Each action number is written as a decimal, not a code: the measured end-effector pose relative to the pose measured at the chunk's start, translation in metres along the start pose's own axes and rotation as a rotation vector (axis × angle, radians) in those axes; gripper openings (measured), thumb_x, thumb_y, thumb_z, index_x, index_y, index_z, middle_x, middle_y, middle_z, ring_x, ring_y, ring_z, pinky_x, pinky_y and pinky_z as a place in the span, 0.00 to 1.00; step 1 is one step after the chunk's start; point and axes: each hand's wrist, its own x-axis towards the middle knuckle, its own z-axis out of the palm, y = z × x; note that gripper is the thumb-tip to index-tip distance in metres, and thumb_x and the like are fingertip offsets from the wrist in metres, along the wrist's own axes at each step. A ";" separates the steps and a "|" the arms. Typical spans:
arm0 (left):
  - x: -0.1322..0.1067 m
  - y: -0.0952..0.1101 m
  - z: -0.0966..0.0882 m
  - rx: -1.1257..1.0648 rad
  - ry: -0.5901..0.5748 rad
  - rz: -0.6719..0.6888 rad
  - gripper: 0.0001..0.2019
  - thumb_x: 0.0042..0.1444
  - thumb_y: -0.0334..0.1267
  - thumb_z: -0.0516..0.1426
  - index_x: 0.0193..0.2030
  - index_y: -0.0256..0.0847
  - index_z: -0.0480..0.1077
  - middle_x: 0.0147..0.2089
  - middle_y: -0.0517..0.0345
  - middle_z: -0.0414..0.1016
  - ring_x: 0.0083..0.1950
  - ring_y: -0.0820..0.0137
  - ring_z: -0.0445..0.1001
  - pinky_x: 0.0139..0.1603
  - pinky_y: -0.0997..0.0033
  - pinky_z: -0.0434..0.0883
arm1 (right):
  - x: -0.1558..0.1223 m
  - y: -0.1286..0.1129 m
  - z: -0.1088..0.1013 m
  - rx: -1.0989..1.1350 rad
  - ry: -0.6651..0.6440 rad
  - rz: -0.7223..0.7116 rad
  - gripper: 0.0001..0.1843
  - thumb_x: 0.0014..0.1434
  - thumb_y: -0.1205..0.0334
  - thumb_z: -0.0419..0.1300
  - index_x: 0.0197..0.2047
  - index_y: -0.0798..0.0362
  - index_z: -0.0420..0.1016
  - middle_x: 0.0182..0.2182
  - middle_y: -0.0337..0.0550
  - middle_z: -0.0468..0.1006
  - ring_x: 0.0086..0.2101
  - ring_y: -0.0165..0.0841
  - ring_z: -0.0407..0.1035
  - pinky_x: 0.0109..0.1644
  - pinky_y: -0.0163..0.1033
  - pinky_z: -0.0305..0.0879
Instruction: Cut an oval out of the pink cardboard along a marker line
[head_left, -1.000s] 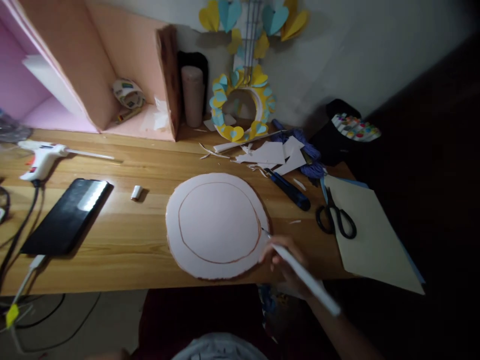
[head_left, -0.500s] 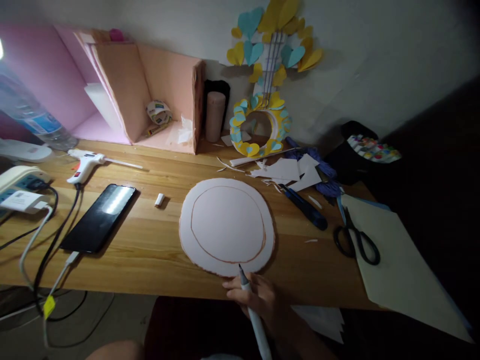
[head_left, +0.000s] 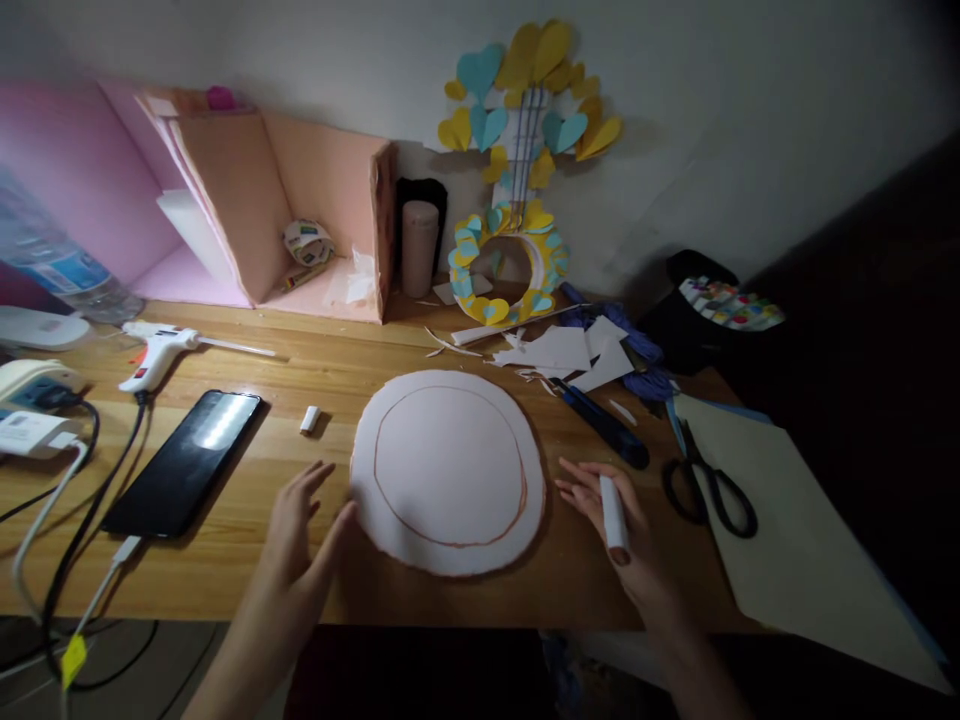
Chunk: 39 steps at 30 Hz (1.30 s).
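A round pale-pink disc with a brown circle drawn on it lies flat on the wooden desk. My left hand rests open on the desk, fingers spread, its thumb at the disc's left edge. Just right of the disc is my right hand, which holds a white marker lying across the palm, the fingers loosely extended.
A black phone on a charging cable, a glue gun and a small white cap lie left. A blue utility knife, paper scraps, scissors and cream card lie right. A paper-heart ornament stands against the wall.
My left hand has come into view and settled beside the disc. My right hand has lifted the marker off the disc's near edge and moved to the right of the disc.
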 end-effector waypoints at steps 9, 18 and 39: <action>0.014 -0.005 0.021 -0.265 -0.090 -0.241 0.26 0.50 0.53 0.59 0.52 0.41 0.65 0.55 0.46 0.72 0.58 0.54 0.69 0.57 0.53 0.68 | 0.023 -0.010 0.018 -0.007 -0.019 0.014 0.21 0.47 0.51 0.67 0.40 0.49 0.64 0.44 0.52 0.77 0.39 0.41 0.74 0.22 0.35 0.71; 0.022 0.009 0.020 -0.411 -0.087 -0.279 0.25 0.49 0.48 0.62 0.52 0.40 0.67 0.46 0.49 0.78 0.48 0.60 0.75 0.43 0.64 0.74 | 0.023 -0.012 0.007 0.061 0.104 -0.141 0.18 0.48 0.55 0.68 0.40 0.46 0.66 0.35 0.43 0.77 0.34 0.37 0.73 0.29 0.40 0.72; 0.045 0.020 0.036 -0.538 -0.106 -0.295 0.17 0.48 0.48 0.62 0.42 0.41 0.75 0.40 0.55 0.77 0.41 0.66 0.74 0.39 0.71 0.72 | -0.037 0.010 0.020 0.177 0.252 -0.050 0.20 0.50 0.55 0.66 0.40 0.46 0.59 0.40 0.45 0.76 0.29 0.35 0.74 0.34 0.45 0.74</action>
